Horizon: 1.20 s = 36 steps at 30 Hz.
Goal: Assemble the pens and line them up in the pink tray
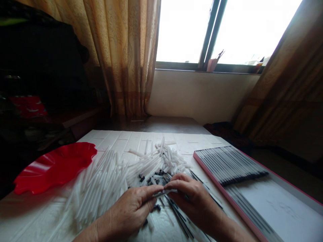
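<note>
- Head view: left hand (133,203) pinches one end of a tube (166,192) between thumb and fingers.
- Right hand (190,193) grips its other end.
- Tube is near black caps (157,207) and rods (181,218).
- Box (272,195) sits right.

Ahead of me a patterned curtain (126,57) hangs left of a bright window (181,30), and a small pinkish cup (212,65) stands on its sill (181,70).
</note>
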Tool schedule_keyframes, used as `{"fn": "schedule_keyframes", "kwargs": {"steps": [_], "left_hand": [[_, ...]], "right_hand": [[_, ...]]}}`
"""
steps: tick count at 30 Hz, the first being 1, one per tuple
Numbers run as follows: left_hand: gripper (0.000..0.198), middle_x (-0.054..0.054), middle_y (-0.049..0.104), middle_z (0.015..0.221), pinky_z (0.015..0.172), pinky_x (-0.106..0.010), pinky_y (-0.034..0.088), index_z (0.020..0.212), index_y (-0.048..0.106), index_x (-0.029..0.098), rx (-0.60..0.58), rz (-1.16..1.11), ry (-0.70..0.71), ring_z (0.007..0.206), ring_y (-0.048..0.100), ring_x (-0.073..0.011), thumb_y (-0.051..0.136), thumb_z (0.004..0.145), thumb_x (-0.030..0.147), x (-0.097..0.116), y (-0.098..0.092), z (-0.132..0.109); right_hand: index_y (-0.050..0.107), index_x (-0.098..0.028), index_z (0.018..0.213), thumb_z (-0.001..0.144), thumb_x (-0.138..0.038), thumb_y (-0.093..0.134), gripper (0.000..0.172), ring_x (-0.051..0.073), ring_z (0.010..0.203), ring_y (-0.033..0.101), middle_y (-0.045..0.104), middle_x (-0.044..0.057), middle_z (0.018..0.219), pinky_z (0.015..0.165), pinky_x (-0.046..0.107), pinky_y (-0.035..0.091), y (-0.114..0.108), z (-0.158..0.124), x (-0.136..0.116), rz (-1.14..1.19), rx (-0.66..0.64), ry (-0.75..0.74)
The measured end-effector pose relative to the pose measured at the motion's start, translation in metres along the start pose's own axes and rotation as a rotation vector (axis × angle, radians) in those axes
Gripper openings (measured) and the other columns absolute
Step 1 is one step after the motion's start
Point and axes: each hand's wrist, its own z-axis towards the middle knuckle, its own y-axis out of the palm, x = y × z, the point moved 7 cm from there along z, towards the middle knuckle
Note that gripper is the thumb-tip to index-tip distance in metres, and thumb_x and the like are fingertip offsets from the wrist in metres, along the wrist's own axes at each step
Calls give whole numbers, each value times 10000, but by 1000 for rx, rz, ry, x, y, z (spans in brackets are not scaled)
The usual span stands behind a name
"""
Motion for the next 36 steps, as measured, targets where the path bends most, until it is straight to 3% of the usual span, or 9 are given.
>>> {"fn": "schedule_keyframes", "kwargs": {"steps": [7, 11, 14, 17, 21, 28, 36], "left_hand": [[346, 25, 774, 1083, 841, -215, 503, 1229, 699, 314, 8, 27, -40, 948, 713, -168, 551, 933, 213, -7, 1, -2], [289, 24, 766, 902, 719, -194, 489, 1178, 729, 282, -58, -2, -58, 797, 692, -148, 563, 946, 241, -8, 3, -1], [262, 9, 762, 872, 704, -195, 491, 1134, 752, 255, -66, -84, -69, 792, 692, -155, 572, 945, 261, -8, 3, -1], [255, -5, 775, 950, 764, -208, 501, 1126, 753, 247, -53, -146, -72, 864, 704, -171, 579, 940, 264, -8, 1, -1], [256, 4, 772, 948, 763, -205, 495, 1136, 743, 255, -98, -71, -72, 837, 697, -159, 554, 963, 271, -5, 4, -1], [279, 24, 773, 956, 755, -180, 470, 1167, 737, 311, -144, 40, -39, 840, 696, -143, 554, 975, 222, 3, 6, -2], [253, 15, 783, 902, 720, -171, 452, 1099, 765, 289, -111, 125, -28, 814, 717, -138, 584, 957, 183, 1, 4, -2]], "right_hand": [[705, -182, 877, 815, -89, 644, 127, 146, 684, 617, 663, 21, 774, 635, 231, 458, 2, -1, 5, -69, -47, 79], [723, -176, 845, 870, -179, 631, 95, 145, 689, 623, 676, 39, 789, 627, 224, 448, 6, -1, 7, -29, -111, 87], [733, -173, 907, 892, -230, 599, 146, 144, 696, 621, 679, 40, 798, 643, 227, 444, 7, -2, 6, -10, -134, 111], [706, -165, 913, 875, -255, 585, 156, 119, 581, 525, 591, -22, 655, 556, 216, 375, 9, -4, 8, -67, -169, 220], [596, -170, 653, 898, -301, 541, 283, 96, 517, 410, 433, -61, 552, 499, 225, 269, 13, -6, 10, -189, -267, 302], [705, -171, 737, 933, -277, 539, 278, 102, 545, 567, 654, -16, 610, 533, 178, 377, 21, -12, 15, -3, -409, 369], [704, -157, 702, 921, -292, 571, 290, 99, 511, 533, 604, -28, 553, 516, 182, 379, 29, -15, 27, 59, -373, 367]]}}
